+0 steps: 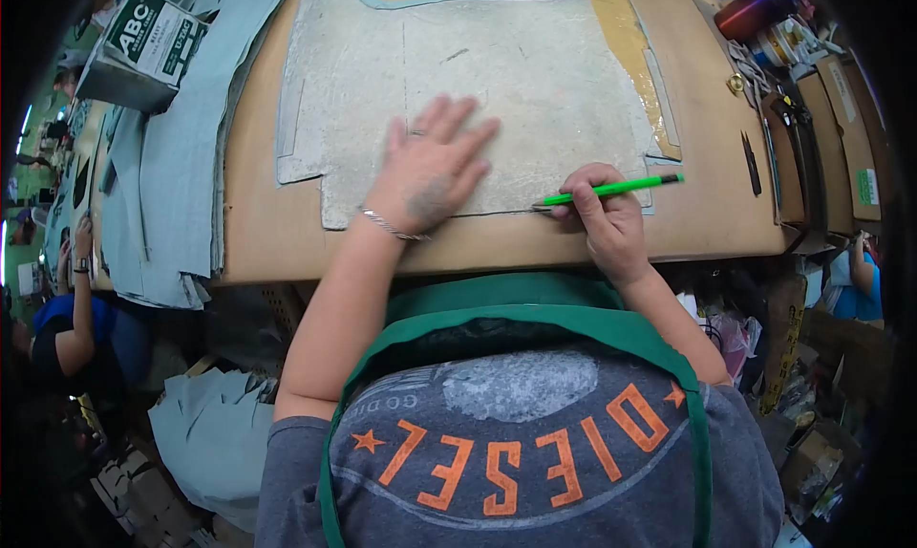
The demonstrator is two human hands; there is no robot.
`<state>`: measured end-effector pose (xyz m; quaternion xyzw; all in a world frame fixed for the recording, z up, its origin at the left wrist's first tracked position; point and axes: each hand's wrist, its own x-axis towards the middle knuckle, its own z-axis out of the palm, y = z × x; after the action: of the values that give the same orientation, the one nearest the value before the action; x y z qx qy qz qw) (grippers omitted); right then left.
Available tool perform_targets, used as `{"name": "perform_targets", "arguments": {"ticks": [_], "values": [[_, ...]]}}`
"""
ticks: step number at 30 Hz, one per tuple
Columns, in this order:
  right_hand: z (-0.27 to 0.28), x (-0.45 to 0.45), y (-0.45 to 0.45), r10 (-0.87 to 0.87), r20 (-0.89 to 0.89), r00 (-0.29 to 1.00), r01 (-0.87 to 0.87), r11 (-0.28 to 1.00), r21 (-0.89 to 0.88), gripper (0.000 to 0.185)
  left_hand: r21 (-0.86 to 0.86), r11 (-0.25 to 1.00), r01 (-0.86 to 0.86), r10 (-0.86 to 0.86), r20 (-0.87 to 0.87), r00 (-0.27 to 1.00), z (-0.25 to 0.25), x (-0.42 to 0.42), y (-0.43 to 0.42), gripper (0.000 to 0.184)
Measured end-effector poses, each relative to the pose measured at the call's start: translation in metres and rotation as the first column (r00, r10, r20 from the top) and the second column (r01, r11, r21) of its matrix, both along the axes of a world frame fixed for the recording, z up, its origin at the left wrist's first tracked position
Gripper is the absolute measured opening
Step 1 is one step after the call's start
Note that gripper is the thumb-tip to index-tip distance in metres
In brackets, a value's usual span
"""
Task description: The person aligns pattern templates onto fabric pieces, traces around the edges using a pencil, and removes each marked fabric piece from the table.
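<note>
A large pale, worn template (535, 80) lies flat on the tan leather-like sheet (263, 247) covering the table. Fingers spread, my left hand (430, 171) rests palm down on the template and holds nothing; its fingers are slightly blurred. Between the thumb and fingers of my right hand (607, 223) is a green pencil (621, 187), its tip at the template's near edge. Yellowish tape (626, 46) runs down the template's right side. Light blue-grey material shows along parts of its border.
Light blue-grey sheets (181, 185) are stacked at the left, with an ABC box (143, 51) on them. Black tweezers (751, 164) lie at the right, near a dark bottle (755, 11) and cardboard boxes (831, 132). Another person's arm (78, 300) shows far left.
</note>
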<state>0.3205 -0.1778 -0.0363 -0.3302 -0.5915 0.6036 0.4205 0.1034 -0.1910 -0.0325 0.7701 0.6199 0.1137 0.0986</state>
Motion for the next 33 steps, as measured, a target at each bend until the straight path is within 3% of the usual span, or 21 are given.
{"name": "perform_targets", "arguments": {"ticks": [4, 9, 10, 17, 20, 24, 27, 30, 31, 33], "values": [[0.003, -0.008, -0.005, 0.04, -0.007, 0.999, -0.041, 0.997, -0.073, 0.008, 0.035, 0.967, -0.253, 0.256, -0.17, 0.952, -0.001, -0.034, -0.016, 0.059], [0.002, -0.035, -0.01, 0.094, 0.21, 0.973, -0.108, 0.993, 0.053, 0.011, 0.015, 0.954, -0.298, 0.296, -0.19, 0.936, 0.005, -0.02, -0.018, 0.074], [-0.001, -0.042, -0.011, 0.066, 0.213, 0.975, -0.093, 0.988, 0.12, 0.011, -0.004, 0.946, -0.325, 0.318, -0.184, 0.93, 0.006, -0.014, -0.018, 0.077], [-0.002, -0.039, -0.008, 0.105, 0.211, 0.972, -0.133, 0.983, 0.123, 0.011, 0.069, 0.931, -0.36, 0.366, -0.129, 0.922, -0.007, 0.003, -0.014, 0.087], [0.005, 0.008, 0.004, 0.002, 0.258, 0.966, -0.016, 0.999, 0.049, 0.009, 0.06, 0.933, -0.356, 0.361, -0.147, 0.921, -0.003, 0.003, -0.014, 0.088], [0.007, 0.086, 0.019, -0.188, 0.371, 0.91, 0.127, 0.975, 0.181, 0.006, 0.053, 0.934, -0.354, 0.358, -0.169, 0.918, -0.004, 0.004, -0.014, 0.088], [0.016, 0.099, 0.019, -0.243, 0.264, 0.934, 0.216, 0.968, 0.127, 0.004, 0.057, 0.935, -0.35, 0.354, -0.175, 0.919, -0.004, 0.005, -0.013, 0.088], [0.02, 0.066, 0.009, -0.243, 0.222, 0.944, 0.205, 0.962, 0.181, 0.005, 0.076, 0.934, -0.348, 0.356, -0.136, 0.924, -0.006, 0.004, -0.014, 0.085], [0.019, 0.046, 0.005, -0.193, 0.182, 0.964, 0.157, 0.968, 0.194, 0.006, 0.088, 0.933, -0.348, 0.356, -0.119, 0.927, -0.007, 0.002, -0.014, 0.083], [0.012, 0.005, -0.002, -0.006, 0.119, 0.993, -0.001, 0.998, 0.058, 0.008, 0.051, 0.958, -0.281, 0.284, -0.056, 0.957, -0.006, -0.005, -0.015, 0.078]]}}
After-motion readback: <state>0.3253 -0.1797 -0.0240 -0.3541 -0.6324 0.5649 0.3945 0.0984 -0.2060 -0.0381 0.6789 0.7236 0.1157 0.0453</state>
